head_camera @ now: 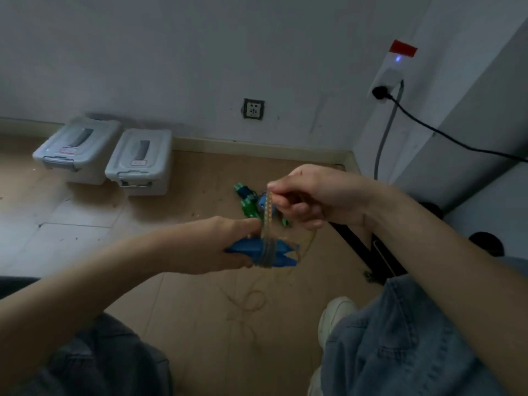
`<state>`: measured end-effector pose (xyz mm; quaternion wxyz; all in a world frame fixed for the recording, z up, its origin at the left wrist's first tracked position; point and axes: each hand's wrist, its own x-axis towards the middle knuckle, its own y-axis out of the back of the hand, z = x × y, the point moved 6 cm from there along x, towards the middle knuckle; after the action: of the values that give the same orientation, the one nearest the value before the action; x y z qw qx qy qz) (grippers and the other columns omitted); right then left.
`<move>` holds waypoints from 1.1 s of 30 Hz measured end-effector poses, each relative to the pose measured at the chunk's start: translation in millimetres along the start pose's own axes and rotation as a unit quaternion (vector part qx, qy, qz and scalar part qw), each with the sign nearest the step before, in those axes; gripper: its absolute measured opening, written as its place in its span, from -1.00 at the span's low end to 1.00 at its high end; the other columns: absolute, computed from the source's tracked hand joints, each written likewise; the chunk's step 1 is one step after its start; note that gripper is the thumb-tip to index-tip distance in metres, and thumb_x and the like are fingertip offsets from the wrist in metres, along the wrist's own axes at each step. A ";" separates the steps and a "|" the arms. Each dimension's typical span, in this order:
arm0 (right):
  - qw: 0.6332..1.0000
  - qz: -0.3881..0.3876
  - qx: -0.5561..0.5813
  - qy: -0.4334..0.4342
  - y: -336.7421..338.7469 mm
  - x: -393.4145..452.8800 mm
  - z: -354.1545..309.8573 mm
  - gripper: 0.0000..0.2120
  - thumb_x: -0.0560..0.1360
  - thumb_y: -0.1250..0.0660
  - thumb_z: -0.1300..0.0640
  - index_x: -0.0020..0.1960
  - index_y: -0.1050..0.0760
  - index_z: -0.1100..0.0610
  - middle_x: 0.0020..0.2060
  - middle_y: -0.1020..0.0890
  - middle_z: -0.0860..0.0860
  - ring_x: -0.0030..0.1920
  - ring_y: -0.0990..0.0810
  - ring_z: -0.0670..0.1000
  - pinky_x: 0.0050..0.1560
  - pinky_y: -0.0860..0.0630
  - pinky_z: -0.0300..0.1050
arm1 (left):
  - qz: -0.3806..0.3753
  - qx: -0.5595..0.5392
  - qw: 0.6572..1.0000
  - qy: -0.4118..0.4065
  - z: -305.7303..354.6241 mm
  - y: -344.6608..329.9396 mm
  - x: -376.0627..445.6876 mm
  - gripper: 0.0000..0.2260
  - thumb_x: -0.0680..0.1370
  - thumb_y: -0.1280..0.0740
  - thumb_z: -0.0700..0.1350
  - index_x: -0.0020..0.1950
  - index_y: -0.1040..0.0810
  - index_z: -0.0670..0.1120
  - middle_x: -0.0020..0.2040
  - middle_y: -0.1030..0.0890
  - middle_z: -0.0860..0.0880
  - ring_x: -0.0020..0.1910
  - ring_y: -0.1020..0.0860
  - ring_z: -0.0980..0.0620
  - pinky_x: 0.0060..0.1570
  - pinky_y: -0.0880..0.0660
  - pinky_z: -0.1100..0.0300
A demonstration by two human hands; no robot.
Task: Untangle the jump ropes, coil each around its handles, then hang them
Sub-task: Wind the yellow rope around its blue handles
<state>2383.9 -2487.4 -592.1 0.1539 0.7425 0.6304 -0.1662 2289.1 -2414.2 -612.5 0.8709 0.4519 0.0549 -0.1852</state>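
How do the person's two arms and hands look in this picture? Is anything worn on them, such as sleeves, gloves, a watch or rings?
Both forearms are bare up to the edge of the picture; no sleeves show. The left hand and the right hand have no gloves. No watch, bracelet or ring can be seen on either wrist or on the visible fingers. The picture is a little blurred, so very small marks cannot be told.

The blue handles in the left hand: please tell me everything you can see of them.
The blue handles look like plastic, two held together, lying roughly level. The left hand grips them. Several turns of clear rope wrap their middle, and the right hand pinches the rope above them. Fine details are blurred.
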 end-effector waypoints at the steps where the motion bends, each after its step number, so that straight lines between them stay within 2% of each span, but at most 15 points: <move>1: 0.999 0.009 -0.028 -0.017 1.2 0.9 3.3 -0.64 0.60 -0.11 0.09 -0.35 -0.38 0.10 -0.55 -0.32 -0.07 -0.59 -0.20 -0.14 -0.60 -0.24 -0.30 | -0.004 0.002 1.000 -0.022 6.0 1.3 -2.0 -0.83 0.54 -0.25 -0.10 0.11 -0.37 0.06 -0.19 -0.49 0.15 -0.27 -0.48 0.30 -0.30 -0.39 0.44; 6: 0.977 0.143 -0.143 -0.063 17.9 3.2 16.7 -0.69 0.53 -0.27 0.08 -0.35 -0.38 0.15 -0.58 -0.31 -0.05 -0.61 -0.22 -0.12 -0.60 -0.17 -0.31 | 0.063 -0.065 0.994 -0.055 15.9 22.2 -9.1 -0.86 0.51 -0.29 -0.10 -0.06 -0.36 0.11 -0.21 -0.54 0.08 -0.29 -0.52 0.17 -0.35 -0.46 0.35; 9: 0.984 0.110 -0.110 -0.084 14.0 3.3 29.6 -0.75 0.54 -0.11 0.22 -0.32 -0.32 0.12 -0.55 -0.29 -0.04 -0.60 -0.19 -0.15 -0.60 -0.14 -0.35 | 0.157 -0.163 0.973 -0.039 7.5 35.7 -9.7 -0.84 0.50 -0.30 -0.18 0.01 -0.35 -0.04 -0.21 -0.59 0.06 -0.33 -0.53 0.16 -0.34 -0.50 0.29; 11: 0.986 0.072 -0.099 -0.118 7.2 3.7 38.6 -0.70 0.54 -0.08 0.16 -0.37 -0.29 0.08 -0.58 -0.28 -0.08 -0.59 -0.17 -0.15 -0.60 -0.14 -0.33 | 0.171 -0.211 0.962 -0.022 4.6 35.3 -7.4 -0.72 0.51 -0.29 -0.19 0.15 -0.30 0.01 -0.18 -0.60 0.04 -0.30 -0.54 0.16 -0.29 -0.52 0.29; 13: 0.987 0.045 -0.088 -0.125 2.0 3.7 43.3 -0.70 0.55 -0.17 0.03 -0.34 -0.37 0.08 -0.55 -0.36 -0.08 -0.56 -0.24 -0.14 -0.55 -0.28 -0.33 | 0.167 -0.233 0.958 -0.029 6.0 35.8 -6.7 -0.68 0.51 -0.28 -0.20 0.23 -0.34 0.02 -0.17 -0.60 0.06 -0.28 -0.54 0.18 -0.27 -0.51 0.30; 15: 0.994 0.025 -0.064 -0.083 -1.9 3.7 41.7 -0.80 0.53 -0.24 -0.05 -0.14 -0.52 0.06 -0.38 -0.54 -0.06 -0.38 -0.46 -0.09 -0.24 -0.50 -0.23 | 0.181 -0.281 0.942 -0.025 5.2 44.7 -10.0 -0.74 0.46 -0.31 -0.13 0.14 -0.45 -0.01 -0.22 -0.61 0.11 -0.30 -0.55 0.20 -0.29 -0.51 0.34; 16: 0.998 0.012 -0.049 -0.048 -3.8 3.5 39.0 -0.81 0.53 -0.23 -0.04 -0.05 -0.55 0.04 -0.25 -0.61 -0.05 -0.23 -0.56 -0.04 -0.02 -0.50 -0.14 | 0.197 -0.324 0.925 -0.010 0.7 51.4 -12.6 -0.74 0.41 -0.31 -0.07 0.09 -0.49 0.00 -0.23 -0.62 0.14 -0.30 -0.56 0.20 -0.30 -0.52 0.35; 18: 0.999 -0.005 0.020 0.027 -7.1 4.5 31.5 -0.82 0.53 -0.23 0.06 0.05 -0.57 0.03 -0.05 -0.65 -0.01 0.06 -0.60 0.01 0.27 -0.30 0.03 | 0.225 -0.430 0.874 0.038 -14.9 63.2 -17.3 -0.73 0.33 -0.31 -0.02 0.03 -0.52 0.02 -0.25 -0.65 0.12 -0.31 -0.58 0.19 -0.30 -0.55 0.35; 20: 0.991 -0.002 0.100 0.084 -7.4 6.9 22.5 -0.79 0.50 -0.22 0.15 0.08 -0.56 0.08 -0.03 -0.65 0.04 0.12 -0.59 0.02 0.33 -0.23 0.10 | 0.219 -0.493 0.840 0.061 -24.9 68.0 -19.1 -0.74 0.35 -0.31 -0.04 0.03 -0.54 0.03 -0.25 -0.67 0.04 -0.32 -0.59 0.17 -0.31 -0.56 0.33; 22: 0.986 0.019 0.109 0.122 -7.0 11.8 16.2 -0.71 0.48 -0.26 0.15 0.20 -0.49 0.09 -0.10 -0.60 0.05 0.00 -0.59 0.02 0.25 -0.36 0.07 | 0.190 -0.508 0.838 0.063 -25.5 65.7 -15.7 -0.73 0.37 -0.31 -0.05 0.06 -0.55 -0.01 -0.23 -0.66 -0.02 -0.31 -0.58 0.14 -0.31 -0.55 0.33; 24: 0.981 0.066 0.081 0.166 -7.3 16.5 9.2 -0.57 0.46 -0.34 0.16 0.30 -0.39 0.03 -0.20 -0.49 0.10 -0.22 -0.51 0.05 0.01 -0.52 -0.06 | 0.159 -0.526 0.834 0.053 -23.2 62.0 -10.3 -0.69 0.40 -0.31 -0.06 0.12 -0.55 -0.09 -0.24 -0.63 -0.04 -0.31 -0.57 0.13 -0.35 -0.53 0.33; 26: 0.966 0.140 0.038 0.214 -6.5 17.4 0.0 -0.66 0.45 -0.31 0.15 0.22 -0.45 0.11 -0.30 -0.39 0.15 -0.36 -0.35 0.09 -0.29 -0.51 -0.19 | 0.138 -0.553 0.821 0.026 -20.5 61.7 -6.2 -0.68 0.44 -0.30 -0.06 0.15 -0.54 -0.15 -0.25 -0.61 -0.05 -0.33 -0.55 0.13 -0.40 -0.49 0.34; 28: 0.955 0.183 -0.004 0.234 -5.9 15.8 -5.6 -0.77 0.49 -0.25 0.12 0.04 -0.52 0.26 -0.36 -0.42 0.15 -0.38 -0.35 0.08 -0.38 -0.47 -0.24 | 0.153 -0.568 0.809 -0.004 -20.3 66.2 -4.5 -0.71 0.47 -0.28 -0.06 0.12 -0.55 -0.17 -0.27 -0.60 -0.05 -0.35 -0.53 0.14 -0.43 -0.46 0.36; 30: 0.967 0.147 -0.025 0.206 -9.6 16.5 -4.8 -0.78 0.57 -0.17 0.14 -0.06 -0.53 0.25 -0.37 -0.49 0.06 -0.38 -0.40 0.02 -0.35 -0.45 -0.27 | 0.209 -0.567 0.797 -0.013 -26.2 72.6 -4.1 -0.76 0.50 -0.25 -0.06 0.07 -0.55 -0.16 -0.32 -0.61 -0.03 -0.41 -0.51 0.16 -0.48 -0.43 0.39; 33: 0.992 0.012 0.035 0.123 -23.1 17.9 4.1 -0.73 0.57 -0.15 0.07 -0.10 -0.53 0.22 -0.39 -0.47 0.02 -0.44 -0.34 -0.07 -0.33 -0.46 -0.24 | 0.349 -0.380 0.856 0.027 -37.1 84.3 -7.4 -0.84 0.56 -0.22 -0.11 0.01 -0.54 -0.15 -0.42 -0.61 0.02 -0.50 -0.50 0.17 -0.55 -0.40 0.38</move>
<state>2363.6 -2469.7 -604.1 0.0510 0.7694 0.6298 -0.0935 2316.3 -2338.1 -567.7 0.9805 0.0804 -0.0166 0.1784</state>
